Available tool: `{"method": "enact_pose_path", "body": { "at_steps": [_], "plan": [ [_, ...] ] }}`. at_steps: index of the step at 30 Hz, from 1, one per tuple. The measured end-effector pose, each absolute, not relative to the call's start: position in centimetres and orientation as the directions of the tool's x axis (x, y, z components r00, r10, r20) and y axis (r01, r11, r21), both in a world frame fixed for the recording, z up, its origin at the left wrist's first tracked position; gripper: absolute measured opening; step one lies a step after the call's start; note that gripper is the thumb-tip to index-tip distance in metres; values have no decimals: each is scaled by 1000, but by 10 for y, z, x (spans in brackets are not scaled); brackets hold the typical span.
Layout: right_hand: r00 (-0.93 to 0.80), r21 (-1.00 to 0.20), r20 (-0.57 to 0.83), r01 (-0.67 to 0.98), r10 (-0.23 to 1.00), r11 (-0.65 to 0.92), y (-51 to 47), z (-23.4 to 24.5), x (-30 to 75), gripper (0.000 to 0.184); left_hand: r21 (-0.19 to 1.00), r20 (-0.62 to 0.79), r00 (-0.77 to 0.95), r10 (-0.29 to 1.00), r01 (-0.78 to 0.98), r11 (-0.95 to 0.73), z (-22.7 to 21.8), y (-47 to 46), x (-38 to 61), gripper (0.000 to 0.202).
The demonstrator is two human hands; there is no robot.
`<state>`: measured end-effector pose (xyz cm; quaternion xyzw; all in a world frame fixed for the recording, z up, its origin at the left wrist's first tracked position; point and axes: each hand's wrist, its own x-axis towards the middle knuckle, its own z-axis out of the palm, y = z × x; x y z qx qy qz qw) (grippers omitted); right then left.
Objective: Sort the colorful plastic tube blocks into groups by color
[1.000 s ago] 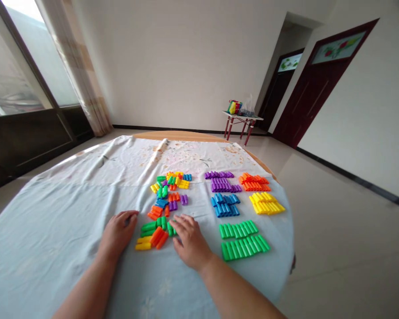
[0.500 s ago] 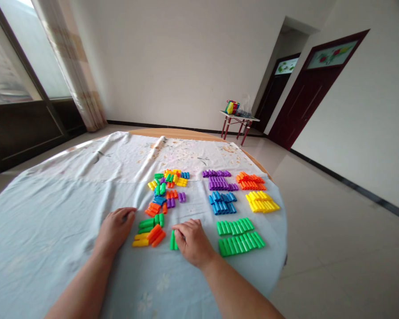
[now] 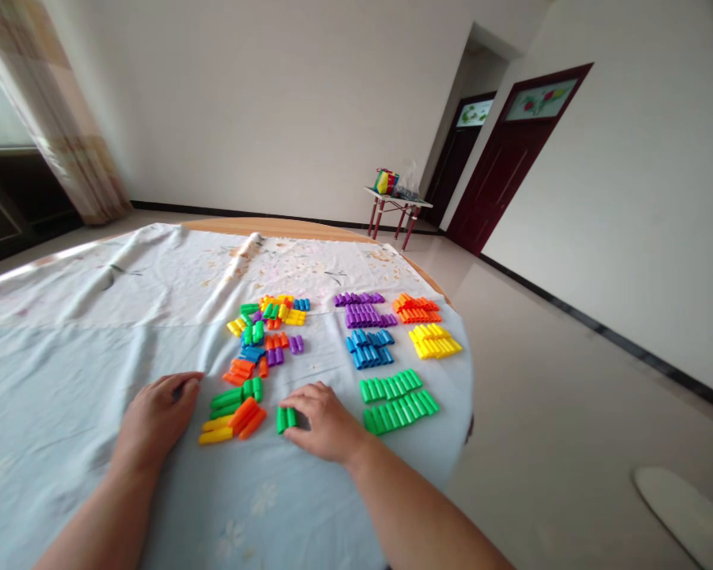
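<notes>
Your right hand (image 3: 324, 419), at lower centre, has its fingers curled against two green pegs (image 3: 286, 418), drawing them from the mixed pile (image 3: 255, 356). Your left hand (image 3: 154, 416) rests flat, fingers loosely together. Next, I judge, they need sliding right to the green rows (image 3: 395, 400).

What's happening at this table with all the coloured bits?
A person sits at a round table covered with a pale cloth, with small plastic pieces spread on it. The right hand touches a pair of green pieces. The left hand lies flat on the cloth beside a mixed pile of several colours. To the right lie tidy one-colour groups: purple, orange, blue, yellow and green rows.
</notes>
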<state>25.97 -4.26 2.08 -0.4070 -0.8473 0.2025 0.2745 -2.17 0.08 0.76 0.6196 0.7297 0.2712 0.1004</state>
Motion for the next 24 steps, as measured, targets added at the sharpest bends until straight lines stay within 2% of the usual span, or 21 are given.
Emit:
{"method": "enact_pose_path", "body": {
  "at_steps": [5, 11, 16, 20, 24],
  "plan": [
    [-497, -635, 320, 520, 807, 572, -45, 35, 272, 44, 522, 170, -241, 956, 845, 120, 7, 3, -24, 42],
    [-312, -721, 346, 515, 885, 464, -53, 59, 334, 43, 536, 125, -240, 963, 833, 138, 11, 3, -23, 45],
    [-209, -679, 298, 640, 932, 360, -59, 64, 391, 43, 531, 60, -268, 962, 825, 196, 17, 2, -19, 48],
    [-285, -596, 250, 708, 926, 379, -71, 60, 405, 42, 521, 86, -271, 959, 833, 189, 16, 3, -19, 49],
    [-343, -567, 224, 716, 912, 408, -80, 51, 402, 44, 504, 64, -287, 956, 836, 218, 14, 3, -20, 49]
  ]
}}
